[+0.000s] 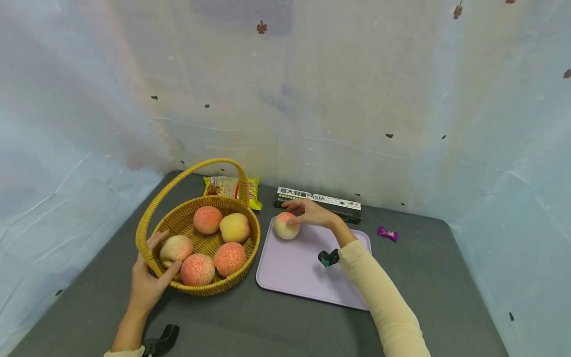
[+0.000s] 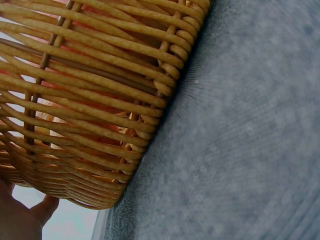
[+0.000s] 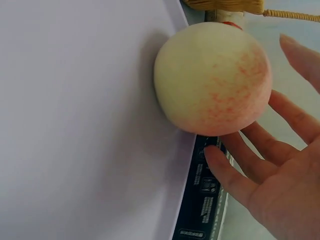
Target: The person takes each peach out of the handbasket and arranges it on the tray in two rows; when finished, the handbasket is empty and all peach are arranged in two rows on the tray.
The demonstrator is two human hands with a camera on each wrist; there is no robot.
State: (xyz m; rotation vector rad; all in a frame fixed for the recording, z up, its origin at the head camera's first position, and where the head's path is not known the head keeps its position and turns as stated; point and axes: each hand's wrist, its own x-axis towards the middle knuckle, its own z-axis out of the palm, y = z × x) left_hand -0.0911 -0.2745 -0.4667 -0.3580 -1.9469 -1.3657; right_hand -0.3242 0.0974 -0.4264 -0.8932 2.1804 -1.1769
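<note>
A yellow wicker basket [image 1: 209,290] with a tall arched handle holds several peaches. My left hand [image 1: 149,277] holds its left rim, thumb and fingers reaching over the edge on either side of a pale peach [image 1: 176,249]. In the left wrist view, that hand [image 2: 22,215] shows at the lower left against the basket's weave [image 2: 90,95]. Another peach [image 1: 285,226], creamy with a pink blush, sits at the far left corner of a lilac tray [image 1: 294,267]. Beside it is my right hand [image 1: 312,214]; in the right wrist view its fingers [image 3: 225,172] are spread around the peach [image 3: 212,80].
Behind the basket lies a yellow food packet [image 1: 254,193]. A black-and-white pasta box [image 1: 334,206] lies behind the tray, and a small purple wrapped snack [image 1: 388,233] to its right. Pale sheeting [image 1: 312,99] hangs at the back and sides of the grey table [image 1: 232,327].
</note>
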